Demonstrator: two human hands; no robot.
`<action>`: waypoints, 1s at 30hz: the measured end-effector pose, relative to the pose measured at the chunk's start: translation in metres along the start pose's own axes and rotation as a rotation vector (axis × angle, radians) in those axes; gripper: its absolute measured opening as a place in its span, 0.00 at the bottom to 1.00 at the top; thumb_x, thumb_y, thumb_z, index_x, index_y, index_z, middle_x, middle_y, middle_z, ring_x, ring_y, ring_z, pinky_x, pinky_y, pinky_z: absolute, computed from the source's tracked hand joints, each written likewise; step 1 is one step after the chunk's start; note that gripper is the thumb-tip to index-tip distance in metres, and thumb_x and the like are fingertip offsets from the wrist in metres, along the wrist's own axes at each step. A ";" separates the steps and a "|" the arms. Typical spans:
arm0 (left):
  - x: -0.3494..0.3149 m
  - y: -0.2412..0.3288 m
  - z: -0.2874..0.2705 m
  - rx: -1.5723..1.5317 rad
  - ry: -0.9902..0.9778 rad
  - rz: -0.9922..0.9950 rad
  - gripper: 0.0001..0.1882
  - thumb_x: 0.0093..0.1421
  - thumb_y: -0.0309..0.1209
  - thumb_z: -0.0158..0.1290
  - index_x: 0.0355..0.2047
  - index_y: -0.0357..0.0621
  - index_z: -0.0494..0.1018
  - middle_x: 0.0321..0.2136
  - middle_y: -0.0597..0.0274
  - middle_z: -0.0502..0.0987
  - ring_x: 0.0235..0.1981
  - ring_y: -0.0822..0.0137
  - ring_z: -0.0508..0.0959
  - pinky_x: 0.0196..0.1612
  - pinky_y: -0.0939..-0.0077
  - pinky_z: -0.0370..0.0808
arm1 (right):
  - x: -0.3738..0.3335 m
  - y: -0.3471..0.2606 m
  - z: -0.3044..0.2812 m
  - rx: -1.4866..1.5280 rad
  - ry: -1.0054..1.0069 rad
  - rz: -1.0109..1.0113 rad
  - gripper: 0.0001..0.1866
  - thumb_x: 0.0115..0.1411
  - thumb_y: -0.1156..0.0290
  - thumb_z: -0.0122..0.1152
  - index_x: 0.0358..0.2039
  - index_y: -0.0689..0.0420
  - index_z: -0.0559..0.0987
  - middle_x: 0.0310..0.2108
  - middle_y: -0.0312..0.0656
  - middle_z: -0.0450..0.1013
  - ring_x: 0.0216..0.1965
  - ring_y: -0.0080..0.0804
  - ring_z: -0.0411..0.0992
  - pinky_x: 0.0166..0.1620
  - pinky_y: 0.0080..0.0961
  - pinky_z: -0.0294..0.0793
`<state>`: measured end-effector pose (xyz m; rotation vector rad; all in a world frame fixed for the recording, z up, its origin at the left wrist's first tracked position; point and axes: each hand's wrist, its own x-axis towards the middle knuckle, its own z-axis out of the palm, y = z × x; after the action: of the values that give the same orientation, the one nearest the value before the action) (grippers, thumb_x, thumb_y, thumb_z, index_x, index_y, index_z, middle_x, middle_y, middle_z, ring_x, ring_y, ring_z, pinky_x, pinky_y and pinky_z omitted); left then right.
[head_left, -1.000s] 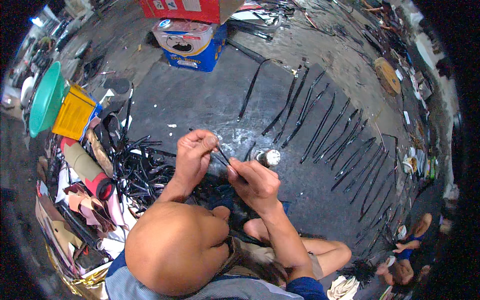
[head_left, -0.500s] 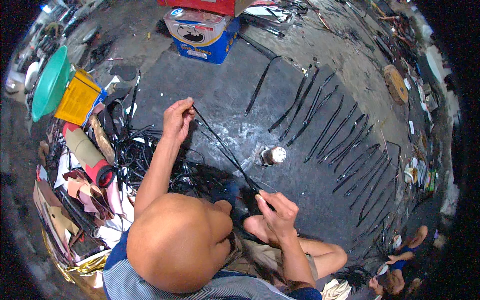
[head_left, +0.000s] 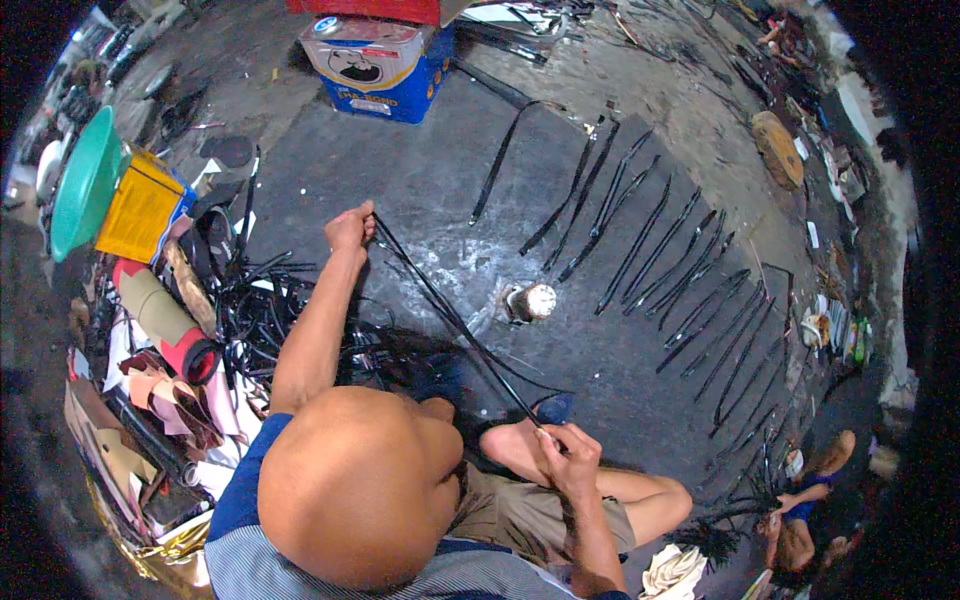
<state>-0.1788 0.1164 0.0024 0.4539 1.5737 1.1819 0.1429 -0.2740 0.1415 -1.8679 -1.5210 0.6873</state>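
A doubled black strip (head_left: pixel 448 312) is stretched slantwise between my two hands. My left hand (head_left: pixel 350 228), farther away and to the left, is closed on its upper end. Near my bare foot, my right hand (head_left: pixel 572 462) pinches the lower end between thumb and fingers. A thin loop of the strip bows out to the right just above that hand. Below the strip's middle lies a dark sheet-like board (head_left: pixel 400 150) with whitish smears. Just right of the strip stands a short, stubby pot with a whitish top (head_left: pixel 537 301).
Several black strips (head_left: pixel 640 250) lie spaced in a row on the right. A tangle of black strips (head_left: pixel 270 320) is at my left, beside material scraps (head_left: pixel 165 385). A blue-and-white tin (head_left: pixel 385 75) stands at the back, a green basin (head_left: pixel 85 185) far left. Another person's hand (head_left: pixel 790 500) shows lower right.
My right hand has moved down toward me, drawing the strip longer. My left hand has shifted slightly left and lower, with its fingers more closed. The whole view has shifted a little.
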 end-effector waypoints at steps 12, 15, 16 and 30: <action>-0.051 -0.075 0.121 0.982 -0.456 0.920 0.27 0.46 0.40 0.70 0.45 0.43 0.78 0.43 0.53 0.77 0.49 0.49 0.74 0.54 0.57 0.73 | 0.021 0.014 0.021 -0.232 -0.051 0.299 0.17 0.56 0.60 0.73 0.34 0.61 0.82 0.26 0.50 0.79 0.27 0.47 0.78 0.33 0.38 0.76; -0.035 -0.092 0.132 1.074 -0.430 0.890 0.20 0.49 0.37 0.69 0.39 0.41 0.80 0.41 0.52 0.77 0.48 0.50 0.75 0.53 0.57 0.74 | 0.029 0.017 0.021 -0.159 -0.015 0.266 0.16 0.58 0.59 0.70 0.37 0.58 0.81 0.30 0.47 0.80 0.30 0.47 0.79 0.35 0.39 0.77; -0.037 -0.093 0.133 1.058 -0.411 0.897 0.12 0.52 0.34 0.66 0.34 0.40 0.81 0.38 0.52 0.78 0.46 0.50 0.76 0.52 0.56 0.74 | 0.034 0.012 0.024 -0.131 -0.005 0.258 0.15 0.59 0.59 0.70 0.37 0.58 0.81 0.31 0.47 0.80 0.31 0.47 0.79 0.35 0.39 0.77; -0.174 0.038 0.037 0.927 -0.729 1.369 0.05 0.56 0.29 0.60 0.31 0.43 0.77 0.28 0.55 0.78 0.32 0.52 0.80 0.32 0.59 0.77 | 0.171 -0.079 0.060 0.090 0.084 -0.418 0.26 0.54 0.77 0.68 0.55 0.60 0.75 0.53 0.51 0.74 0.56 0.53 0.70 0.61 0.43 0.68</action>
<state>-0.0937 0.0141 0.1266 2.5098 0.9282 0.8461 0.0815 -0.0864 0.1585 -1.4294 -1.7213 0.4668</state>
